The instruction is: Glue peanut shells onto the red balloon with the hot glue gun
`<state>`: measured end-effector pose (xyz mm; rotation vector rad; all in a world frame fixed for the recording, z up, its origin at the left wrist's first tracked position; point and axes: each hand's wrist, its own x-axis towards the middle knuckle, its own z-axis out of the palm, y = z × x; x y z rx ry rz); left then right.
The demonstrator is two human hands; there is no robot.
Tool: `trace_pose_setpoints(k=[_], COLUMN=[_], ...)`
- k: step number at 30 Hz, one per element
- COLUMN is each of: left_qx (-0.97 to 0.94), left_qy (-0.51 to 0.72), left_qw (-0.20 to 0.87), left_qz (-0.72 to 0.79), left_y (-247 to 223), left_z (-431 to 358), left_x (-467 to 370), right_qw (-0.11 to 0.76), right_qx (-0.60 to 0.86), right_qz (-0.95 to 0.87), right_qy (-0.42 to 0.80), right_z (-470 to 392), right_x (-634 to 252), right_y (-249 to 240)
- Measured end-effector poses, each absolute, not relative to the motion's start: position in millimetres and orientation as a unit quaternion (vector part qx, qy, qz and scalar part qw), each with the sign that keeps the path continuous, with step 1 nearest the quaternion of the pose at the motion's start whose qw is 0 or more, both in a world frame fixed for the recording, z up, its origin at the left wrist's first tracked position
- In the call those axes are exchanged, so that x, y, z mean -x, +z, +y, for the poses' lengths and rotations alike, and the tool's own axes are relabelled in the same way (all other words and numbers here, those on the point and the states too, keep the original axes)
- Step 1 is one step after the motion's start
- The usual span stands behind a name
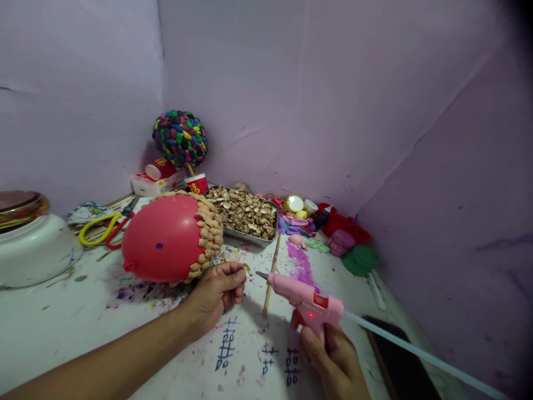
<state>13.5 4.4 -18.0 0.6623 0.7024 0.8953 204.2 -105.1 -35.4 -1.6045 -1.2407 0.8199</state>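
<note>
My right hand (333,355) grips a pink glue gun (306,300) by its handle; a red light glows on its side and a long clear glue stick (416,350) trails out of its back. The nozzle points left at a small peanut shell (246,269), which my left hand (222,289) pinches between thumb and fingers. A small gap separates nozzle and shell. Just beyond my left hand lies a red balloon (162,239) on its side, its right end covered in rows of peanut shells (210,230).
Behind the balloon stands a metal tray (266,242) heaped with peanut shells. A multicoloured ball (181,138) rises from a red cup (197,183). Scissors (100,229) and a white pot (35,250) are left; a stick (272,278), paint pots (341,243) and a dark phone-like slab (400,355) lie right.
</note>
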Motion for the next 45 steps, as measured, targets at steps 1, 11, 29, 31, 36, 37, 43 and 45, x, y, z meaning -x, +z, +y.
trace_pose_setpoints(k=[1, 11, 29, 31, 36, 37, 43, 45], left_qx=[-0.307, -0.305, -0.316, -0.316, -0.322, -0.324, -0.503, -0.604], left_qy=[0.416, 0.417, 0.405, 0.404, 0.409, 0.415, 0.478, 0.510], left_qw=[0.791, 0.793, 0.794, 0.794, 0.789, 0.784, 0.621, 0.532], left_qz=[0.328, 0.322, 0.324, 0.327, 0.328, 0.328, 0.364, 0.304], left_y=[-18, -21, -19, -18, -17, -17, 18, 37], left_z=[4, 8, 6, 6, 5, 4, -20, -38], left_x=[-14, -15, -13, -13, -13, -13, -21, -38], right_qw=[0.462, 0.438, 0.415, 0.410, 0.422, 0.429, 0.508, 0.514], right_qx=[0.650, 0.643, 0.655, 0.656, 0.658, 0.653, 0.634, 0.637], right_qz=[-0.505, -0.541, -0.569, -0.573, -0.561, -0.559, -0.492, -0.489], right_qy=[0.330, 0.321, 0.273, 0.272, 0.272, 0.276, 0.312, 0.302], right_z=[-105, -109, -106, -107, -105, -104, -102, -103], right_x=[-205, -206, -203, -204, -204, -202, -191, -189], right_y=[-36, -38, -27, -28, -27, -25, -21, -24])
